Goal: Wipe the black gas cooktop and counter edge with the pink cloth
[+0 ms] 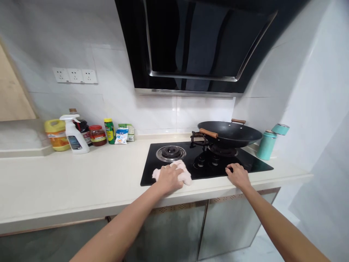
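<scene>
My left hand (169, 178) presses a crumpled pale pink cloth (184, 174) onto the front left of the black glass gas stove (148, 165), its fingers closed over it. Just behind the cloth is the bare left burner (171, 153). At the stove's front edge, right of the control knobs (201, 162), rests my right hand (239, 176), its fingers curled in and nothing seen in them. A black wok (231, 134) with wooden handles sits on the right burner, behind my right hand. The left burner's pot support (198, 139) appears to lie between the burners, against the wok.
A teal bottle (266, 145) stands right of the wok. Along the wall at left are a white spray bottle (75, 136), a yellow oil jug (57, 134), a red-lidded jar (97, 135), a green container (109, 131) and packets (121, 135). A black range hood (191, 43) hangs above.
</scene>
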Motion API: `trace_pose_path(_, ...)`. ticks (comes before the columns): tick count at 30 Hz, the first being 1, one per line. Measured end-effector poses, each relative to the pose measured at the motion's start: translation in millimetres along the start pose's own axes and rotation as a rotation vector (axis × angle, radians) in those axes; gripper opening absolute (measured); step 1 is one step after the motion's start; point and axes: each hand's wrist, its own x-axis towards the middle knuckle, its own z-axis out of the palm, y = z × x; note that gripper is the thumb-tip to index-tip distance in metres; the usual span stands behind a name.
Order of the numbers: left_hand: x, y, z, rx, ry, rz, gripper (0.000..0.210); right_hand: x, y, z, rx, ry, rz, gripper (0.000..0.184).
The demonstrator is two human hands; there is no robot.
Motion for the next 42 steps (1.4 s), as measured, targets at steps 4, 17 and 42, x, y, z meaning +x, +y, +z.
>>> trace_pose_path(4, -37, -50, -11.6, 0.04, 0.016, -0.102, 0.049, 0, 1, 2, 0.012, 0.001, 0.003, 0.032)
trace_pose_path(17, -108, -159, -49.5, -0.175, 0.047, -0.485, 0.056, 1, 3, 11, 0.007, 0.019, -0.045, 0.035)
trace_pose_path(42, 16, -105, 8.6, -0.046, 0.007, -0.254, 0.062, 17, 79, 19, 0.195, -0.076, -0.394, 0.048)
